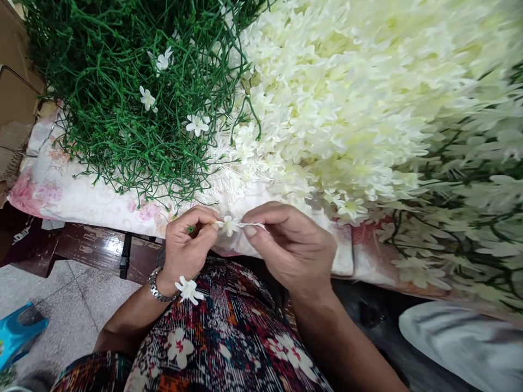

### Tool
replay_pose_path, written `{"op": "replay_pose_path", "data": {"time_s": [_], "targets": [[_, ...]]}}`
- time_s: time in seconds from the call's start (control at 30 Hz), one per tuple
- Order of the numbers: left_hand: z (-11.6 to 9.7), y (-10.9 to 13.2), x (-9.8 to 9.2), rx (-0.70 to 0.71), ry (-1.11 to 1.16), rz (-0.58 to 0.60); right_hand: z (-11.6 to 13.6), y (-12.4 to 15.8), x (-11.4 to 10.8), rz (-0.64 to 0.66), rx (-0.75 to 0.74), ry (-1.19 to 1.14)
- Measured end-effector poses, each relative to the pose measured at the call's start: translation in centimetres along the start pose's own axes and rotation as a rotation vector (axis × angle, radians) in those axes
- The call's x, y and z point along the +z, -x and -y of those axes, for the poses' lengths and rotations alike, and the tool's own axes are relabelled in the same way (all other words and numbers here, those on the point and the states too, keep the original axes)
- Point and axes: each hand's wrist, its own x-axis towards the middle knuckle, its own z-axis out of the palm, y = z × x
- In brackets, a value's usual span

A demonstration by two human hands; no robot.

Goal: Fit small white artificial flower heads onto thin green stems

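A small white artificial flower [229, 225] is stretched between my two hands at the table's front edge. My left hand [188, 239] is closed in a pinch at its left side, and a bit of green shows inside the curled fingers. My right hand [297, 245] pinches a white twisted piece at the flower's right side, thumb against forefinger. Below my left hand, beside the wristwatch, another white flower [189, 290] hangs; what it is attached to is hidden. Behind the hands lie a heap of green plastic stems [134, 109] and a large pile of loose cream-white blossoms [327, 103].
Several white blossoms lie among the green stems. Finished-looking flower sprays [486, 218] with dark stems stand at the right. A floral cloth [98, 196] covers the tabletop. A cardboard box [16, 81] is at the far left, and a blue plastic object [20, 333] is low on the left.
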Motion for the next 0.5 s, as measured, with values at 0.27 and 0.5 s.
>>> {"op": "replay_pose_path", "data": {"time_s": [0.27,0.5], "targets": [[0.3,0.3,0.1,-0.097,0.067,0.058,-1.3,0.3,1.2,-0.063,-0.149,0.07],[0.6,0.5,-0.1,-0.089,0.071,0.065,-1.2,0.6,0.8,-0.011,-0.205,0.222]]}}
